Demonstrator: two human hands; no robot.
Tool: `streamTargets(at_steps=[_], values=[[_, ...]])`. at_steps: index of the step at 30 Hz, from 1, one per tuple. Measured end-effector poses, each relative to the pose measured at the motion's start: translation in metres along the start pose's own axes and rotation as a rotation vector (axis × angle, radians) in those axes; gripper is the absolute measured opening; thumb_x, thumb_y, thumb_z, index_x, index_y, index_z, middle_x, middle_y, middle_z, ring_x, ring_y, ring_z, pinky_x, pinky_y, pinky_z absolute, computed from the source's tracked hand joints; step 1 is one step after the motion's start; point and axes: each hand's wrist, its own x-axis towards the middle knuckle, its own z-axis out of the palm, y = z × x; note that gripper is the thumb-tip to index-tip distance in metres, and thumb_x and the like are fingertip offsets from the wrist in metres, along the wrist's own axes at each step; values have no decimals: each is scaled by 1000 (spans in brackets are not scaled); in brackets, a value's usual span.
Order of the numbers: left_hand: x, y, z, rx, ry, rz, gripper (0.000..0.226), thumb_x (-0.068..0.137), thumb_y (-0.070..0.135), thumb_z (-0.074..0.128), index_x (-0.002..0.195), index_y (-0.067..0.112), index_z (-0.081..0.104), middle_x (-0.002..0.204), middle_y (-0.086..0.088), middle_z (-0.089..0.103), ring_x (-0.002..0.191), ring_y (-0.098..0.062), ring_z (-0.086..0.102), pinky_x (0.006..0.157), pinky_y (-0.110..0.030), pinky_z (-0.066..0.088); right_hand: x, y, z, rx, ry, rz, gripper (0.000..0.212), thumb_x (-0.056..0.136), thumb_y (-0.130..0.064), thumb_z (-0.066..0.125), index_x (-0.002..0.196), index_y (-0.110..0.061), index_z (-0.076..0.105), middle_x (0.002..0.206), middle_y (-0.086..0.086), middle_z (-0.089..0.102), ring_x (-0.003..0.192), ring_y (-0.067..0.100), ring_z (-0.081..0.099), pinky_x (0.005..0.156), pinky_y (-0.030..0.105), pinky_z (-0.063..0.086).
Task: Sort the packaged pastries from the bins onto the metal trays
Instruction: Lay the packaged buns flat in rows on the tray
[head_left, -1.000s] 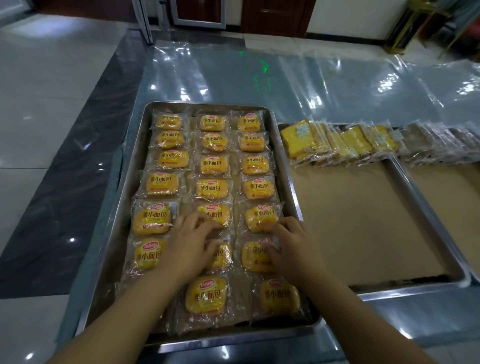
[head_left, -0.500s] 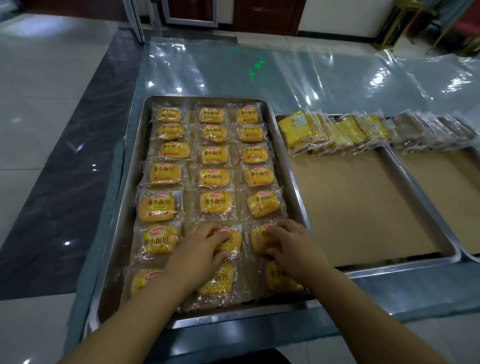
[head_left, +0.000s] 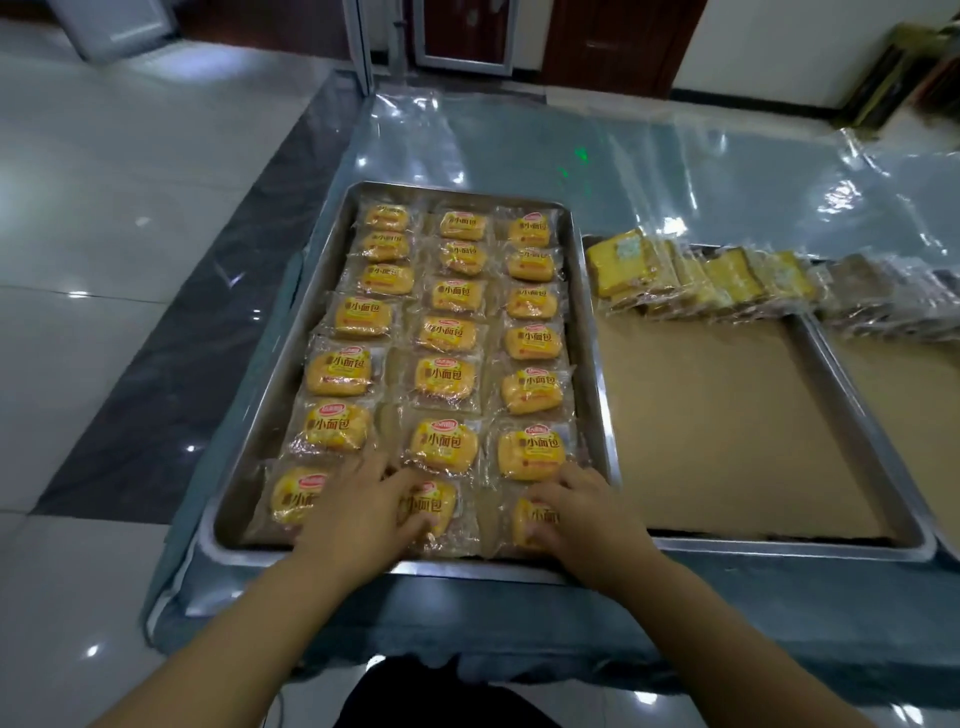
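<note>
Pressing the left hand (head_left: 358, 512), fingers spread flat, onto the middle small-bread packet (head_left: 439, 506) in the nearest row of the metal tray (head_left: 467, 567); resting the right hand (head_left: 576, 512), fingers loosely bent, on the corner packet (head_left: 522, 519) beside the tray's right wall. Packet long axes crosswise.

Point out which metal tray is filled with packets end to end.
The left tray: yellow bun packets cover it in three columns, front to back. The middle tray holds just one far row over bare brown paper.
</note>
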Motion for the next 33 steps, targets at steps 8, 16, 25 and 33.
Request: streamTargets(at_steps=[8,16,25,33], values=[[-9,16,5,-65,-24,-21,45,87,44,58,130,30,53,129,7,48,117,-14,45,97,-28,40,5,3,-2,16,-92,-21,37,91,-36,55,128,-30,55,123,-1,48,116,21,43,97,34,40],[-8,-2,-7,-115,225,-14,34,86,37,61,117,23,60,117,2,55,108,-18,47,85,-29,42,11,-10,-13,108,33,-53,31,90,-43,54,116,-27,61,116,-6,57,106,15,52,89,34,46],[5,-65,-11,17,-15,-85,63,92,45,47,146,24,24,157,2,9,143,-23,6,114,-39,20,47,-42,-16,124,52,-108,30,90,-42,55,115,-26,61,112,-7,59,103,12,51,85,31,45],[37,-72,-34,-28,121,-28,57,83,54,57,134,32,43,144,7,33,131,-18,22,107,-35,26,82,-57,-26,151,55,-71,31,89,-42,56,116,-27,61,114,-7,59,106,12,50,86,31,44]])
